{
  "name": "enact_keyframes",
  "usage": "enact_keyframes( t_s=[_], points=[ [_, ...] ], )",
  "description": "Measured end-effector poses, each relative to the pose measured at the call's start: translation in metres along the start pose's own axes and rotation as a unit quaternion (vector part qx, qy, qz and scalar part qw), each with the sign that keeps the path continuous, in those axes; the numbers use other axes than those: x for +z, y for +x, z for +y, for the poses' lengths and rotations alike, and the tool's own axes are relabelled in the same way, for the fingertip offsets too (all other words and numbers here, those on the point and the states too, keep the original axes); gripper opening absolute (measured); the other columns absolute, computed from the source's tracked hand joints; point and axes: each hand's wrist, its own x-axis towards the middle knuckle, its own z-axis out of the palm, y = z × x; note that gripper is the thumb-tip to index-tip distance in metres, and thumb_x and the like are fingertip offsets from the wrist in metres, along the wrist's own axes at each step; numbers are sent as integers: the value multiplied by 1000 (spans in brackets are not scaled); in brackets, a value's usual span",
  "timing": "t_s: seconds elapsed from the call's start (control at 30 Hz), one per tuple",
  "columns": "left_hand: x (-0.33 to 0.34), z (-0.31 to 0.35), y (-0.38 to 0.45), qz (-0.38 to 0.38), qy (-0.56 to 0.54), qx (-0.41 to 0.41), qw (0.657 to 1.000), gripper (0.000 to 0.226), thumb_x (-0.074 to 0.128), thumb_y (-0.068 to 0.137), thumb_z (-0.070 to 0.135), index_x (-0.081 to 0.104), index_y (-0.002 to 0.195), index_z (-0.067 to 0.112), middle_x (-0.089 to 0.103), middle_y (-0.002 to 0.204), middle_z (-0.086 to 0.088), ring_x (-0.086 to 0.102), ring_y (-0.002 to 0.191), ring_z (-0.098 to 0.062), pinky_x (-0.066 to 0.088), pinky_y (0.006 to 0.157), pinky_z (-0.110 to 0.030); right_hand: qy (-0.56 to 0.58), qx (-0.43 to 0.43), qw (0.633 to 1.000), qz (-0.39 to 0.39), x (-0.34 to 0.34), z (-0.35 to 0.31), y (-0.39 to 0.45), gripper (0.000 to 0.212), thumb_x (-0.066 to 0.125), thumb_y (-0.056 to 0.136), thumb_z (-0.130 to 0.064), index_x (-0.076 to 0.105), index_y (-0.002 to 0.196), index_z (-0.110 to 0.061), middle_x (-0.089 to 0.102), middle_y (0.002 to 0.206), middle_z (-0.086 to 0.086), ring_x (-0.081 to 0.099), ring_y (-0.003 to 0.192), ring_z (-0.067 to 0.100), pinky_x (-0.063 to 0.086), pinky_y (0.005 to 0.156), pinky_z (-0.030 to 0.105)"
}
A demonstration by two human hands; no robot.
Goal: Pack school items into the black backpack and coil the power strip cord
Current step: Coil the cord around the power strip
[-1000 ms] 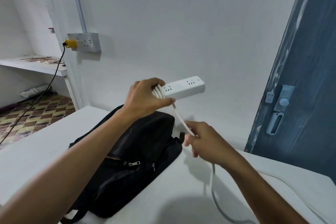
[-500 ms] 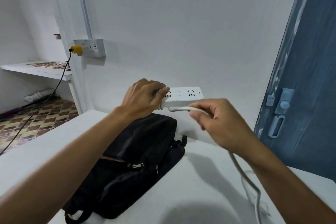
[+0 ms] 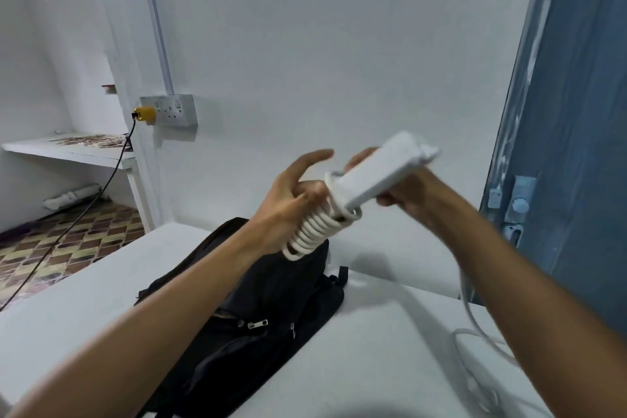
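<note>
Surface: white table [image 3: 84, 309] fills the near half of my view; bare top, a slack run of white cable lying on it at near right.
Room: white wall [image 3: 322, 44] behind; blue door [image 3: 583, 146] at far right; wall socket [image 3: 169, 110] at left with a yellow plug [image 3: 145, 114] and a black lead [image 3: 68, 231] dropping to the patterned floor [image 3: 68, 244]; white shelf [image 3: 71, 153] far left.
Container: black backpack [image 3: 258, 316] lies on the table, centre. I can't see inside it.
Power strip [image 3: 380, 173]: held above the backpack, tilted, blurred.
Cord [image 3: 315, 231]: many turns wound round the strip's lower end; the rest trails off right.
Left hand [image 3: 291, 200]: against the coil, index finger straight; I can't tell its grip.
Right hand [image 3: 407, 190]: fingers curled round the strip's body.
</note>
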Motion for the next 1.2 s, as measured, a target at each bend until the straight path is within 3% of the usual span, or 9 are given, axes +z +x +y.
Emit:
enact_keyframes(
  t_s=[0.1, 0.2, 0.27, 0.47, 0.73, 0.83, 0.93, 1.07, 1.2],
  points=[
    [9, -3, 3, 3, -233, -109, 966, 107, 75, 52, 73, 48, 133, 8, 64, 93, -22, 65, 76, -31, 56, 71, -44, -22, 10, 999, 36, 22, 11, -8, 31, 44, 84, 9, 59, 65, -10, 46, 41, -6, 34, 37, 8, 22, 40, 17],
    [8, -1, 2, -11, -329, -200, 923, 80, 62, 62, 73, 70, 97, 1, 67, 77, -13, 66, 67, -22, 56, 64, -35, -80, -40, 995, 33, 28, 9, -16, 21, 53, 87, -3, 68, 78, -14, 52, 48, -8, 42, 38, 2, 28, 38, 13],
    [3, -3, 3, -10, -373, -203, 905, 69, 54, 74, 67, 70, 92, 2, 67, 79, -12, 64, 72, -23, 53, 67, -35, -95, -42, 994, 43, 28, 5, -17, 13, 58, 89, -9, 71, 86, -14, 56, 55, -6, 47, 41, 0, 31, 41, 10],
    [2, -10, 2, 4, -413, -210, 886, 56, 45, 84, 55, 66, 97, 5, 62, 80, -11, 60, 75, -27, 46, 70, -35, 31, 22, 997, 64, 21, -12, -19, 13, 58, 88, -7, 70, 92, -7, 54, 62, 3, 39, 44, 10, 30, 42, 20],
    [6, -11, 3, 59, -434, -241, 866, 52, 48, 80, 51, 65, 93, 3, 58, 82, -11, 59, 73, -24, 49, 67, -34, 7, 15, 999, 47, 31, -6, -28, 17, 68, 85, -19, 67, 95, -5, 53, 70, -2, 43, 52, 9, 32, 50, 20],
    [6, -15, 3, 69, -400, -253, 878, 55, 53, 80, 52, 61, 104, 2, 59, 85, -10, 58, 75, -23, 49, 72, -37, -50, -26, 997, 51, 40, 1, -31, 30, 73, 80, -37, 64, 96, -14, 57, 68, -15, 51, 57, 2, 35, 54, 15],
    [9, -14, 3, 114, -275, -235, 925, 57, 54, 86, 53, 63, 113, 3, 62, 89, -16, 58, 73, -26, 48, 71, -40, -36, -31, 997, 59, 44, 9, -34, 34, 74, 77, -45, 71, 98, -17, 63, 63, -20, 57, 55, -4, 38, 55, 12],
    [9, -3, 2, 99, -41, -136, 985, 45, 41, 97, 50, 62, 120, 18, 66, 109, -21, 65, 90, -33, 54, 80, -44, 92, 9, 995, 47, 39, 25, -36, 35, 77, 76, -33, 69, 102, -11, 47, 54, -8, 36, 47, 8, 28, 44, 20],
    [6, 6, 0, 61, 49, -141, 987, 48, 30, 99, 52, 57, 126, 22, 67, 113, -10, 66, 102, -26, 54, 90, -42, 220, 15, 975, 9, 37, 45, -39, 39, 77, 70, -24, 63, 102, -8, 48, 61, -4, 29, 47, 8, 24, 41, 19]
  ],
)
